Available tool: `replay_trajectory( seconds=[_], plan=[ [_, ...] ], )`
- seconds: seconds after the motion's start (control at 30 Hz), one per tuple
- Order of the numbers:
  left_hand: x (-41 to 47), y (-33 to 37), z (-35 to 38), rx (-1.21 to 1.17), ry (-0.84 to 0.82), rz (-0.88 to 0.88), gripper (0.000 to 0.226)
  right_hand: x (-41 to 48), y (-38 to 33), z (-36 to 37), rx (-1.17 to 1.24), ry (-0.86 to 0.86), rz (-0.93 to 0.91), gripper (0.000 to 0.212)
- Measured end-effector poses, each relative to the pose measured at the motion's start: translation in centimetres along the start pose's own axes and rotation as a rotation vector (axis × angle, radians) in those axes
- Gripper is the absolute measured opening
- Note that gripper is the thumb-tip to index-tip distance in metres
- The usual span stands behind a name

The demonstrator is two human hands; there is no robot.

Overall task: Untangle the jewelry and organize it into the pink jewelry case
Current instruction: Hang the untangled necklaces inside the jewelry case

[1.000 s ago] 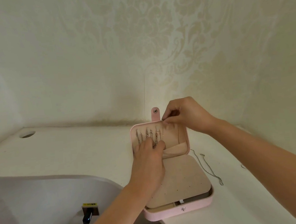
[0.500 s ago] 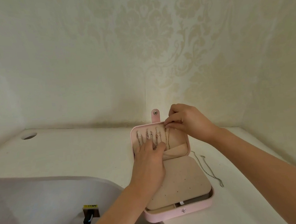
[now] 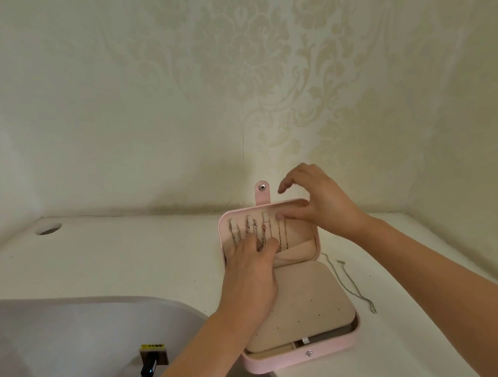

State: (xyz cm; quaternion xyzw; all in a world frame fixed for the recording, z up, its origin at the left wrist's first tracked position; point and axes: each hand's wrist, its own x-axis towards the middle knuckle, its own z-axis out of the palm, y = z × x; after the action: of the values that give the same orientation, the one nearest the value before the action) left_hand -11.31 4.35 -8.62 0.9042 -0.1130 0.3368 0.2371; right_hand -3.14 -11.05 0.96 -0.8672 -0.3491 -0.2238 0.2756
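Jewelry not yet stowed: one thin greenish-silver chain lies on the white tabletop, just right of the open pink leatherette jewelry case and apart from it. Its long axis runs from the hinge line toward me, drifting rightward, roughly parallel to the case's right edge. My right hand is spread wide, thumb and a fingertip resting on the beige lining of the raised lid beside the row of fine hung chains, forefinger lifted; I see nothing gripped in it. My left hand lies flat, straight fingers pressing the lower ends of those chains to the lining. In my judgement the loose chain falls to the right hand: it lies on that side and nearer me, whereas the left would have to cross the case.
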Motion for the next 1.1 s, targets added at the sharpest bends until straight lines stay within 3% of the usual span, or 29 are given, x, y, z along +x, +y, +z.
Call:
replay_trajectory(
  seconds=[0.07, 0.17, 0.4, 0.57, 0.63, 0.7, 0.83, 0.9, 1.1],
  plan=[
    [0.0, 0.1, -0.1, 0.001, 0.013, 0.011, 0.036, 0.1, 0.0, -0.2, 0.079, -0.105, 0.120, 0.040],
    [0.0, 0.2, -0.3, 0.005, 0.024, 0.031, 0.037, 0.4, 0.2, 0.0, 0.277, -0.216, 0.245, 0.022],
    [0.0, 0.2, -0.1, 0.039, -0.022, 0.063, 0.037, 1.2, 0.6, -0.6, 0.341, -0.285, 0.246, 0.016],
    [0.1, 0.0, 0.1, 0.045, -0.081, -0.006, 0.018, 0.1, 2.3, -1.6, 0.483, -0.264, 0.382, 0.021],
    [0.2, -0.2, 0.3, 0.058, -0.101, -0.028, 0.014, -1.0, 4.3, -1.9, 0.430, -0.194, 0.473, 0.012],
    [0.3, -0.2, 0.4, 0.062, -0.118, -0.043, 0.014, -2.6, 6.7, -2.0, 0.268, -0.267, 0.579, 0.006],
    [0.5, -0.1, 0.3, 0.078, -0.163, -0.082, 0.020, -5.9, 8.6, -1.7, 0.040, -0.517, 0.743, 0.031],
    [0.6, -0.2, 0.3, 0.088, -0.182, -0.102, 0.023, -6.8, 8.6, -1.4, 0.034, -0.503, 0.766, 0.038],
    [0.7, -0.3, 0.4, 0.102, -0.214, -0.141, 0.028, -7.4, 9.0, -2.2, 0.052, -0.461, 0.806, 0.021]
  ],
)
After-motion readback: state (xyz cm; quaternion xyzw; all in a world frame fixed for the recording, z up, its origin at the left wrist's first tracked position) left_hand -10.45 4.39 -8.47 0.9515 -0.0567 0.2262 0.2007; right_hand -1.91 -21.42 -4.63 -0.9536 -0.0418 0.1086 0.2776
